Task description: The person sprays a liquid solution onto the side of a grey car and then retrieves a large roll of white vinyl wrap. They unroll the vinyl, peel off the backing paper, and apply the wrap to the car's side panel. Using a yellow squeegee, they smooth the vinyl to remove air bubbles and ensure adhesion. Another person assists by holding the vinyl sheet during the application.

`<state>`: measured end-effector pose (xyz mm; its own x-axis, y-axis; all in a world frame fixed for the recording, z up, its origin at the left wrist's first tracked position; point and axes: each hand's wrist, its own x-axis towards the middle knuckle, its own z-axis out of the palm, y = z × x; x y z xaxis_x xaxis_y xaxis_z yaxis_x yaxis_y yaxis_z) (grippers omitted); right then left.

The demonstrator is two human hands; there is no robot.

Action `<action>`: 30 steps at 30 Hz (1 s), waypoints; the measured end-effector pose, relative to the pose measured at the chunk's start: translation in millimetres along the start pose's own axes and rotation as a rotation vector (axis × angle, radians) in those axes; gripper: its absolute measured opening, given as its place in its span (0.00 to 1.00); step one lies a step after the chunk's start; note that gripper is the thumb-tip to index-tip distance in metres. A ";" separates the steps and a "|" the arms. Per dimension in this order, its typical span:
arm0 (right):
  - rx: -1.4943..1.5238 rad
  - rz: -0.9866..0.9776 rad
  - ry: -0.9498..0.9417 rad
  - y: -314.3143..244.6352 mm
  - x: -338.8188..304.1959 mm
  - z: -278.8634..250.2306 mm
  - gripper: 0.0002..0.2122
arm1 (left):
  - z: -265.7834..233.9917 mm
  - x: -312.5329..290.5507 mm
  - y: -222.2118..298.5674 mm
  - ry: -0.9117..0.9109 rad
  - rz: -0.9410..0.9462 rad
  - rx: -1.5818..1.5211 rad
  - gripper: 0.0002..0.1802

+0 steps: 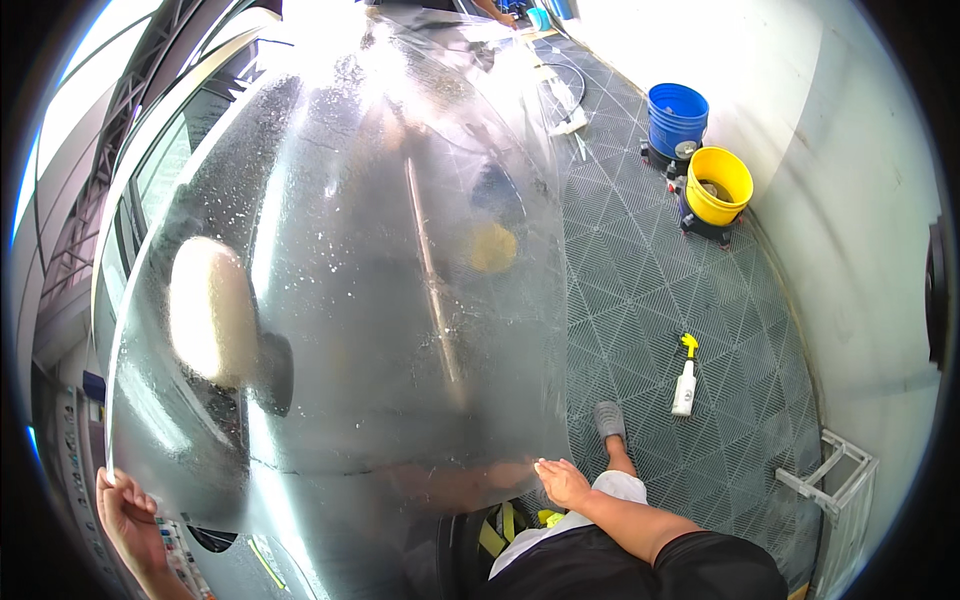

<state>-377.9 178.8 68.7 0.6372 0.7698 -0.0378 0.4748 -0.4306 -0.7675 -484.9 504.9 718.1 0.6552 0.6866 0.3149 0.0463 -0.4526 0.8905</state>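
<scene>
A large wet sheet of clear film (370, 300) stretches lengthwise along the side of a dark car (320, 565), dotted with droplets. My left hand (130, 515) is closed on the film's near left corner, out over the car. At the near right corner, my right hand (567, 485) pinches the film's edge, beside my leg. Through the sheet show a pale side mirror (212, 310) and a door handle-like bright streak. At the far end the film blurs into glare, near another person's arm (492, 12).
On the ridged grey floor (640, 320) to the right stands a white spray bottle (684, 390) with a yellow head. Farther off, a blue bucket (677, 122) and a yellow bucket (716, 190) stand on wheeled bases by the wall. A metal step ladder (838, 480) is at near right.
</scene>
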 end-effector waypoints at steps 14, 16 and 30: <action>-0.023 -0.023 -0.327 0.7 17.7 0.8 0.20 | 40.4 -12.7 4.6 0.089 0.031 0.076 0.06; -0.012 -0.030 -0.355 -2.2 20.4 -0.1 0.20 | 44.8 -16.9 4.3 0.132 0.048 0.079 0.05; -0.144 -0.152 -0.619 -0.9 27.5 3.6 0.16 | 46.3 -56.1 8.7 0.088 -0.027 0.188 0.06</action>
<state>-363.0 202.0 66.0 0.1094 0.9375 -0.3304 0.6357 -0.3215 -0.7018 -486.3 436.1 693.0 0.5835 0.7433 0.3272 0.2080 -0.5263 0.8245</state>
